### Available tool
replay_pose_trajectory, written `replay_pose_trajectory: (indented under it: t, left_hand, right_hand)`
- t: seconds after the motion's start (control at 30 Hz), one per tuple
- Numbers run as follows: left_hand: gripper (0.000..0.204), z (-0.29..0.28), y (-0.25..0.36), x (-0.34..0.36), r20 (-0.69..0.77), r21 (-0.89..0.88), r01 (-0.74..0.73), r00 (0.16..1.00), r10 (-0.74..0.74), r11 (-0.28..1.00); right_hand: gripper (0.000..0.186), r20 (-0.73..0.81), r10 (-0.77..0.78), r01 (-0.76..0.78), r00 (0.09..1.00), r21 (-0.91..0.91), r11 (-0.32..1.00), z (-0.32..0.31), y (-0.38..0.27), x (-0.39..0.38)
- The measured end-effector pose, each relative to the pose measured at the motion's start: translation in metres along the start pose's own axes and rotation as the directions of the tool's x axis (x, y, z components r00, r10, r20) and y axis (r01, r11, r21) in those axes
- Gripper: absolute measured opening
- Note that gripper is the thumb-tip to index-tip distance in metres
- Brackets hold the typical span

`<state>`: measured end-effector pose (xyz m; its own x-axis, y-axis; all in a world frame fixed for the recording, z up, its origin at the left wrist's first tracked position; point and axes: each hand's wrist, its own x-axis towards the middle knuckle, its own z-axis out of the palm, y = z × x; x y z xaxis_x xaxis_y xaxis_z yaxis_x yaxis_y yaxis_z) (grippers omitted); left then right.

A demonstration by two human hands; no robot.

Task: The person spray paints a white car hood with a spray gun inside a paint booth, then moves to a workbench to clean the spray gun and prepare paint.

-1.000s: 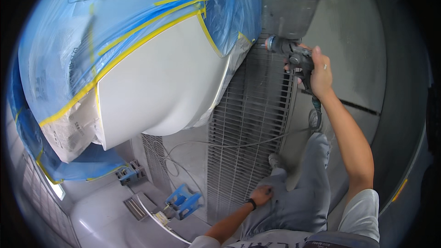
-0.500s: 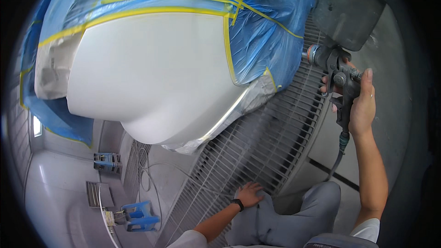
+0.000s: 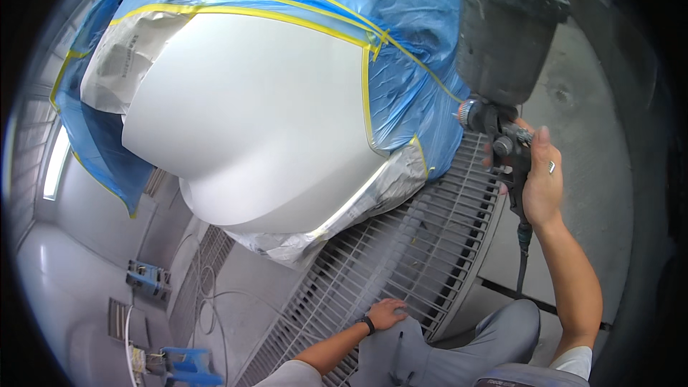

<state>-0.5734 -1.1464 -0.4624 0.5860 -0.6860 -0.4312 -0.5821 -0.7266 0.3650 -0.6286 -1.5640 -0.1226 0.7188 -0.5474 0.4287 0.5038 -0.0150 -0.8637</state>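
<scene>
My right hand (image 3: pixel 542 183) is wrapped round the grip of a spray gun (image 3: pixel 507 140), with a large dark grey cup (image 3: pixel 505 43) on top and a hose (image 3: pixel 522 261) below. The gun's nozzle points left at a smooth white car body panel (image 3: pixel 265 115), just beyond its right side. Blue masking film (image 3: pixel 408 50), edged with yellow tape (image 3: pixel 294 18), surrounds the panel's top and right. Paper (image 3: pixel 136 54) covers its left end. My left hand (image 3: pixel 387 313) lies on my knee, fingers extended and holding nothing; a black band (image 3: pixel 368 325) circles its wrist.
Floor grating (image 3: pixel 401 244) runs beneath the panel and beside my legs. At lower left, a loose hose (image 3: pixel 211 301) coils on the floor near a blue stand (image 3: pixel 192 367) and another blue object (image 3: pixel 148 277). A bright lamp (image 3: pixel 56 161) shines at far left.
The whole view has shifted. My right hand and the spray gun have moved left and lower relative to the masked panel, with more of the cup showing. My left hand stays on the knee.
</scene>
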Motion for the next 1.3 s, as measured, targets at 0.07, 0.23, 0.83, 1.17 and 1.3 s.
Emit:
replay_pose_trajectory:
  t: [0.07,0.23,0.83,1.17,1.3]
  left_hand:
    - [0.047,0.008,0.001,0.009,0.054,-0.038,0.023,0.998,-0.021,0.999]
    - [0.051,0.018,0.009,0.02,0.053,0.015,0.049,0.997,-0.049,0.999]
    - [0.051,0.011,0.001,-0.006,-0.048,-0.098,0.123,0.991,-0.128,0.988]
    - [0.051,0.003,0.005,-0.027,-0.088,-0.165,0.069,0.993,-0.084,0.984]
    - [0.051,-0.004,0.009,-0.032,-0.067,-0.164,0.101,0.991,-0.113,0.981]
  right_hand:
    - [0.081,0.028,0.021,-0.023,0.999,0.082,0.996,0.015,-0.024,-0.004]
    - [0.083,-0.007,-0.123,0.123,0.992,0.038,0.992,0.073,-0.085,0.005]
    - [0.069,0.472,-0.283,0.343,0.835,-0.045,0.938,0.283,-0.234,0.02]
    - [0.076,0.118,-0.223,0.242,0.968,-0.185,0.953,0.197,-0.18,0.061]
    - [0.077,0.015,-0.234,0.229,0.972,-0.277,0.933,0.182,-0.169,0.059]
